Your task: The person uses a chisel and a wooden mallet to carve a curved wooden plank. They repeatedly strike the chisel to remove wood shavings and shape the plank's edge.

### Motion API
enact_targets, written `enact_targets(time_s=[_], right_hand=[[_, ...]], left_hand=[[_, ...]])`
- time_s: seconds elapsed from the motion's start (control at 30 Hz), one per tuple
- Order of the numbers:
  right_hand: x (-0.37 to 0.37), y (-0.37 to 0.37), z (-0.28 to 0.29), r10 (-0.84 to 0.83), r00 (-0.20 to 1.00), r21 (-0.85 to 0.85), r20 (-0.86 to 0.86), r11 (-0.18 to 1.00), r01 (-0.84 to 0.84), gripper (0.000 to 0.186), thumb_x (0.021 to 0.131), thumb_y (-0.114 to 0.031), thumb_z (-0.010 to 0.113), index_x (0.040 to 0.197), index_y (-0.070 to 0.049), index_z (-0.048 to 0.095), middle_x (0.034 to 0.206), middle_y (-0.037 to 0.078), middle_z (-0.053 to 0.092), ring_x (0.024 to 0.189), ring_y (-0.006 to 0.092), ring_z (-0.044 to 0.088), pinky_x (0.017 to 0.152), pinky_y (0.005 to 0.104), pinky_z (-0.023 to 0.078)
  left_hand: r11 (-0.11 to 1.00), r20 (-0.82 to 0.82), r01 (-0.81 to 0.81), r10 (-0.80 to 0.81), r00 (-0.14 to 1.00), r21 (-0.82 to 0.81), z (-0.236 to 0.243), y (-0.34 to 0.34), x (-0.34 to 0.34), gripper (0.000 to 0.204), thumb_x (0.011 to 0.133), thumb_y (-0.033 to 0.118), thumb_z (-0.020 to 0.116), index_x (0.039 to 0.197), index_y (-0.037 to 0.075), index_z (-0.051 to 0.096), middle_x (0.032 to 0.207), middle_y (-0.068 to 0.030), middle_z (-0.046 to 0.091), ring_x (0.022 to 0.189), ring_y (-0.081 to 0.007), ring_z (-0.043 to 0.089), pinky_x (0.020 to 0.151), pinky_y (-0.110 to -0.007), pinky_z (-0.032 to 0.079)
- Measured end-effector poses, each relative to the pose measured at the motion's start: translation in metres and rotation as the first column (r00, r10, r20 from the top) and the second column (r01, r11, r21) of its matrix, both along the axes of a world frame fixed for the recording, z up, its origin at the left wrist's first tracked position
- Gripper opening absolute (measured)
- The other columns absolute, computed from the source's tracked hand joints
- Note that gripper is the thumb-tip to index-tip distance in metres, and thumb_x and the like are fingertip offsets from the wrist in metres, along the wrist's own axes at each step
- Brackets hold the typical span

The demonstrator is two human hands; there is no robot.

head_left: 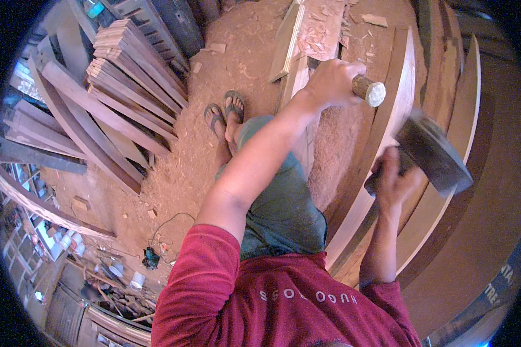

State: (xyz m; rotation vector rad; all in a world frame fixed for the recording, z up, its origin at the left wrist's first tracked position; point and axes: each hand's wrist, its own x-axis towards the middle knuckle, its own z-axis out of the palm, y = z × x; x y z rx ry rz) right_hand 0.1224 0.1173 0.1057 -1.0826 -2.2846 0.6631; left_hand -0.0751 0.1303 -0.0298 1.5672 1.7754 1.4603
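My left hand is closed around a chisel, whose round wooden handle sticks out to the right with a pale, battered end. Its dark blade shows only a little past my fingers, at a light wooden piece. My right hand grips a mallet with a dark, blocky head, slightly blurred by motion. The mallet head is apart from the chisel handle, to its lower right. Wood chips lie on the board beyond my left hand.
Stacked boards and curved planks lean at the left. Long curved boards stand close on my right. Shavings cover the floor by my sandalled feet. A small dark corded tool lies at lower left.
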Motion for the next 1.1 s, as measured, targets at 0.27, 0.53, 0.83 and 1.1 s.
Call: enact_targets(time_s=[0.27,0.53,0.83,1.1], right_hand=[[0.007,-0.001,-0.012,-0.093,0.992,-0.176,-0.09,0.982,0.076,0.017,0.092,-0.015,0.061,0.089,0.001,0.057,0.063,0.005,0.058,0.051,0.0123,0.056,0.047,0.0274,0.044],[-0.007,0.032,-0.004,0.015,0.998,-0.16,0.061,0.987,-0.005,0.016,0.093,-0.014,0.062,0.092,-0.001,0.053,0.061,0.003,0.055,0.048,0.0097,0.052,0.044,0.0246,0.041],[0.005,0.057,0.035,-0.166,0.968,-0.405,-0.187,0.911,0.078,0.015,0.092,-0.015,0.063,0.094,-0.003,0.054,0.063,0.001,0.054,0.047,0.008,0.049,0.043,0.0247,0.039],[0.015,0.073,0.029,-0.039,0.98,-0.309,-0.195,0.951,-0.024,0.027,0.089,-0.022,0.067,0.107,-0.004,0.058,0.07,0.007,0.058,0.054,0.0149,0.056,0.051,0.0295,0.045]], left_hand=[[0.997,-0.019,-0.041,0.042,0.999,0.068,-0.003,0.004,-0.004,0.04,0.059,0.025,0.081,0.092,0.008,0.065,0.083,-0.0154,0.068,0.081,-0.036,0.066,0.074,-0.045,0.053],[0.998,0.084,-0.061,0.064,0.994,-0.034,0.006,0.015,-0.022,0.042,0.065,0.02,0.078,0.102,0.005,0.066,0.094,-0.0153,0.07,0.092,-0.0286,0.067,0.084,-0.037,0.052],[0.952,0.329,-0.293,0.304,0.894,-0.082,0.032,0.062,-0.072,0.016,0.076,0.018,0.071,0.075,0.004,0.064,0.064,-0.0015,0.062,0.053,-0.0118,0.057,0.052,-0.028,0.046],[0.97,0.271,-0.226,0.242,0.932,-0.09,0.025,0.056,-0.051,0.009,0.078,0.008,0.067,0.074,0.004,0.059,0.064,0.0,0.058,0.055,-0.0095,0.055,0.051,-0.026,0.044]])
